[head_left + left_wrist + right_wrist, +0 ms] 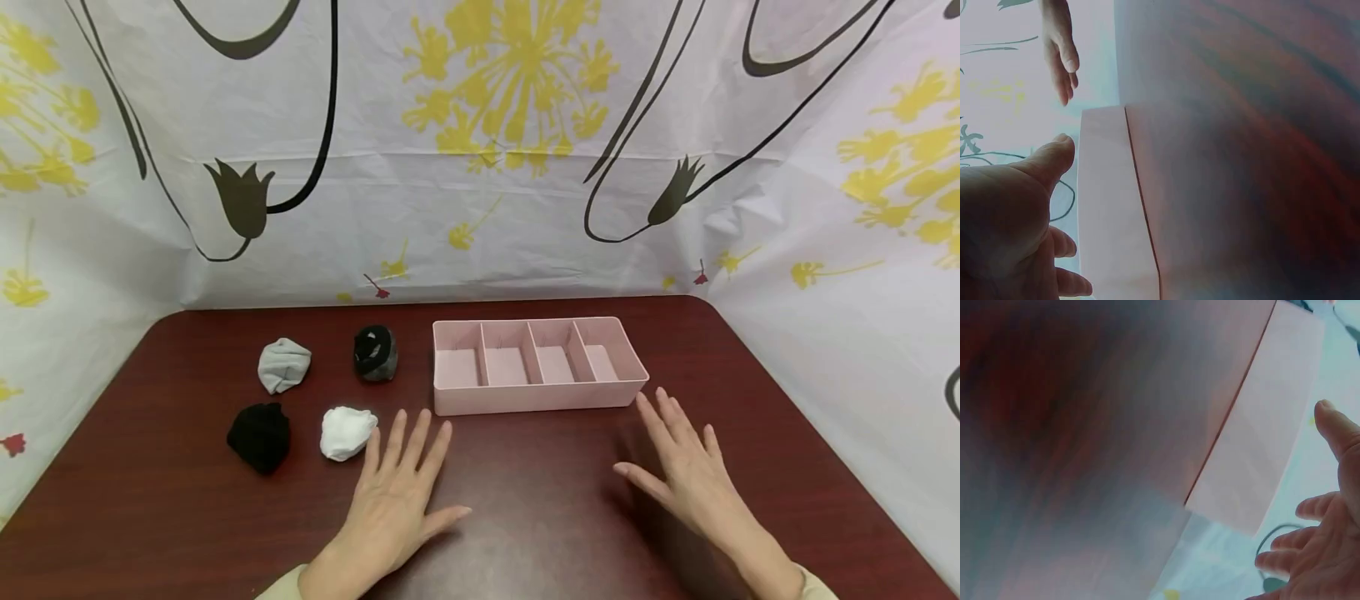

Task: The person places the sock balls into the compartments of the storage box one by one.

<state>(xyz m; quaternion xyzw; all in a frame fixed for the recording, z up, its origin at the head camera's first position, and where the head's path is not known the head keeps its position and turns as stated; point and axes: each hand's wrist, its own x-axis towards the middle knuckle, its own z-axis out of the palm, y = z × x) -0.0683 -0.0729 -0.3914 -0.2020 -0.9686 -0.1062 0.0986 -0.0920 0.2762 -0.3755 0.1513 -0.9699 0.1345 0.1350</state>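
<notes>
Left hand (pixel 393 504) and right hand (pixel 686 471) nearest, over table (pixel 532 508); both released, fingers extended and spread, nothing held; from left hand: white ball (pixel 348 433) at 11 o'clock, by its little finger, contact cannot be told; mottled ball (pixel 375 354) at 12, black ball (pixel 259 437) at 10, grey ball (pixel 284 365) between 10 and 11; tray (pixel 536 398) between 1 and 2, its 4 o'clock corner by right fingertips; judged risks: forward left sweep could knock white ball; right push could skew tray.
</notes>
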